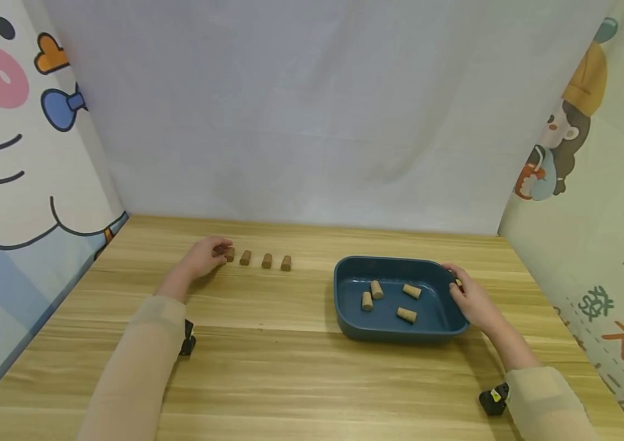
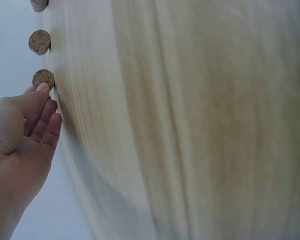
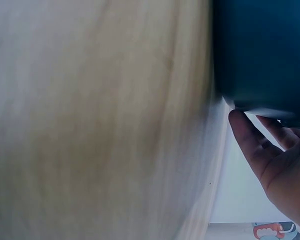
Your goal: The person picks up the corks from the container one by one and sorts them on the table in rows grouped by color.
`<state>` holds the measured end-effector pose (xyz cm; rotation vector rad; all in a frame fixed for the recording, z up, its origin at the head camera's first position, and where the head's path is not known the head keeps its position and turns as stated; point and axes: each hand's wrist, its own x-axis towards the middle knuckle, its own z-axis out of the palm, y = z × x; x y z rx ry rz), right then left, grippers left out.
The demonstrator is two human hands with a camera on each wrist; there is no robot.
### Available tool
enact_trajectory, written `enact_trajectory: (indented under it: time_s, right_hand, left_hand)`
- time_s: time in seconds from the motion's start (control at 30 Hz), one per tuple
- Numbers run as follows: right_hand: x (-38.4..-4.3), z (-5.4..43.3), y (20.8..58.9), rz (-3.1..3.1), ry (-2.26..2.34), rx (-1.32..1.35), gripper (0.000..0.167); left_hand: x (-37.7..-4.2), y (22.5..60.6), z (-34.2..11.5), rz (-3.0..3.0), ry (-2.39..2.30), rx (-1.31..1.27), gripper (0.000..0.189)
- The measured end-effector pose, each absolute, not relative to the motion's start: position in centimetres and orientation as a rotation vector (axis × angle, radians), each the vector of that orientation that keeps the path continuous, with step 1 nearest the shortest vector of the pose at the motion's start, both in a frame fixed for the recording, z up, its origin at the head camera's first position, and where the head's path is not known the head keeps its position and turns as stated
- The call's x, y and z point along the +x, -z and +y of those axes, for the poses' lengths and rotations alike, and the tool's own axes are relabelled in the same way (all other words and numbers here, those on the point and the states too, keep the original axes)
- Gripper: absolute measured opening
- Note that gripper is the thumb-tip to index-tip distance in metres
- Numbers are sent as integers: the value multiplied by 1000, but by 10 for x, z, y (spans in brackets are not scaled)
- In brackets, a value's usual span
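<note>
Toward the left, several dark brown cork stoppers stand in a row on the wooden table. My left hand is at the leftmost cork, pinching it between thumb and fingers. The left wrist view shows the thumb tip against that cork, with a neighbouring cork just beyond. On the right is a dark blue rectangular tub with several lighter corks lying inside. My right hand grips the tub's right end, thumb toward me; its fingers are partly hidden.
The wooden table runs back to a plain pale cloth. Cartoon-printed sheets hang at the left and right. A small black device is at the right wrist, another at the left.
</note>
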<state>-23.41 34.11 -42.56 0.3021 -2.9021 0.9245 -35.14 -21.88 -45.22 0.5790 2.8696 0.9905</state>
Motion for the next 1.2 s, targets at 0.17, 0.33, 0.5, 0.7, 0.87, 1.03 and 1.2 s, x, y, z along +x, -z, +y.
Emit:
enact_trajectory:
  time_s: [0.17, 0.33, 0.5, 0.7, 0.87, 1.03, 1.2]
  right_hand:
    - [-233, 341, 425, -2898, -930, 306, 41]
    - [-233, 340, 424, -2896, -939, 305, 42]
    - [-233, 340, 424, -2894, -946, 309, 41]
    - [-233, 340, 424, -2889, -944, 311, 41]
    - [-233, 340, 423, -2897, -917, 308, 41]
    - [-233, 340, 423, -2896, -939, 304, 41]
    - [-233, 341, 424, -2897, -912, 309, 41]
  left_hand:
    - [-350, 450, -219, 2858, -1009, 570, 42]
    - [-347, 445, -219, 2850, -1013, 562, 46]
    - [-344, 438, -218, 2838, -982, 532, 52]
    - [-339, 428, -216, 2836, -964, 541, 53]
    - [-334, 418, -211, 2864, -901, 552, 55]
    - [-334, 415, -204, 2865, -853, 567, 55]
    - [-342, 426, -204, 2823, -884, 530, 54]
